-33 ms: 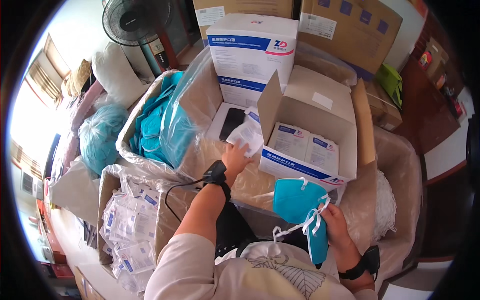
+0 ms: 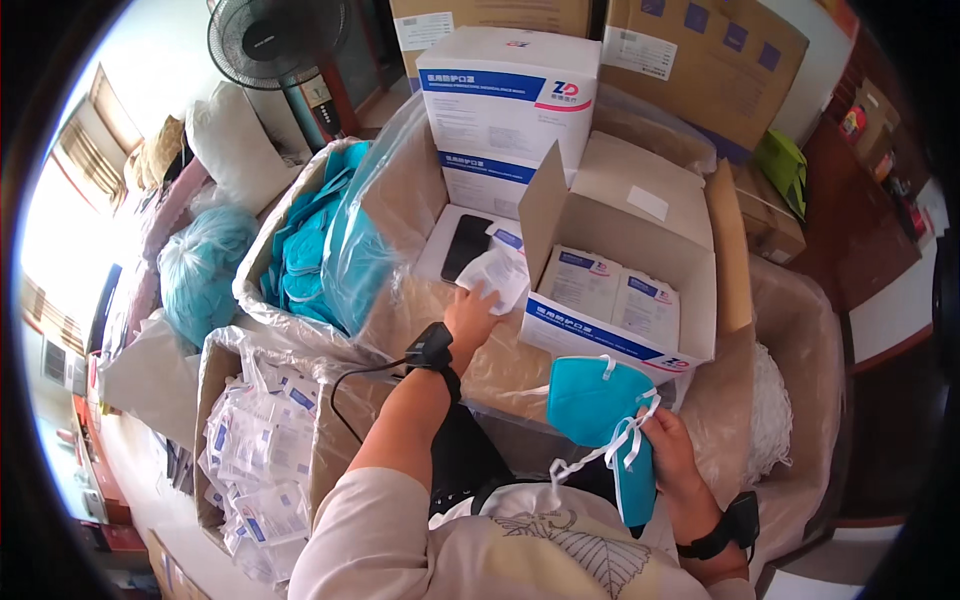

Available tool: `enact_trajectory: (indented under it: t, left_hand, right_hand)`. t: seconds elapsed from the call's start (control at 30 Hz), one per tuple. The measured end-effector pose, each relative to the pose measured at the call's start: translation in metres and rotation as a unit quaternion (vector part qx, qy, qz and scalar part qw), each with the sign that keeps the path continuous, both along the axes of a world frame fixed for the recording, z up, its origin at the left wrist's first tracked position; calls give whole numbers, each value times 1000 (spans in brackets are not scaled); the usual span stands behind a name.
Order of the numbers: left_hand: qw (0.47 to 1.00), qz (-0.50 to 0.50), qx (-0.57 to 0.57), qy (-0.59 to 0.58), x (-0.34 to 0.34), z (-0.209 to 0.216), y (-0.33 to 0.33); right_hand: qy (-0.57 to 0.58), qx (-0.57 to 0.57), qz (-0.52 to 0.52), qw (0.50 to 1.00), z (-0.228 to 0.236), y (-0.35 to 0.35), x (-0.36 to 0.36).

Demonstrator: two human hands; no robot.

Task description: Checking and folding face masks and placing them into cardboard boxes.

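My left hand reaches forward, its fingers closed on the edge of a white printed packet. That packet lies beside a black phone on a white box, just left of the open carton. My right hand is closed around teal face masks with white straps. One mask faces up and flat, while another hangs below it on edge. Loose white straps dangle across both. The open white carton ahead of my right hand holds upright packs of printed packets.
A plastic-lined box of teal masks stands at left. Nearer, a carton holds many printed packets. Closed white boxes are stacked behind. White straps fill a lined box at right. A fan stands at far left.
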State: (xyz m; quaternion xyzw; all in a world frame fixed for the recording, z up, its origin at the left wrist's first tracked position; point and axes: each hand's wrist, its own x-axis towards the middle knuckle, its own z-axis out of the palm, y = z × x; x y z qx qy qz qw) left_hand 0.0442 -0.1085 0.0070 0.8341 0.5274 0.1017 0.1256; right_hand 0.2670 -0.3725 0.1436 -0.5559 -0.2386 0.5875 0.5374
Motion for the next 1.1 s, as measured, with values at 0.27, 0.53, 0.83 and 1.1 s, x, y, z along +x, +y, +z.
enact_trajectory:
  t: [0.27,0.53,0.83,1.1]
  left_hand:
    - [932,93,254,-242,-143,75,-50]
    - [922,314,-189,126,-390,58,-208]
    - [875,-26,-348,-335,-174,152,-143]
    - [666,94,-390,-629,1,127,-153]
  right_hand:
    - [-15,23,-4,1000,-15,7,6]
    - [-4,39,40,998,-18,27,0]
    - [-1,68,101,993,3,41,-39]
    - [159,-8,-101,982,-44,-8,-18]
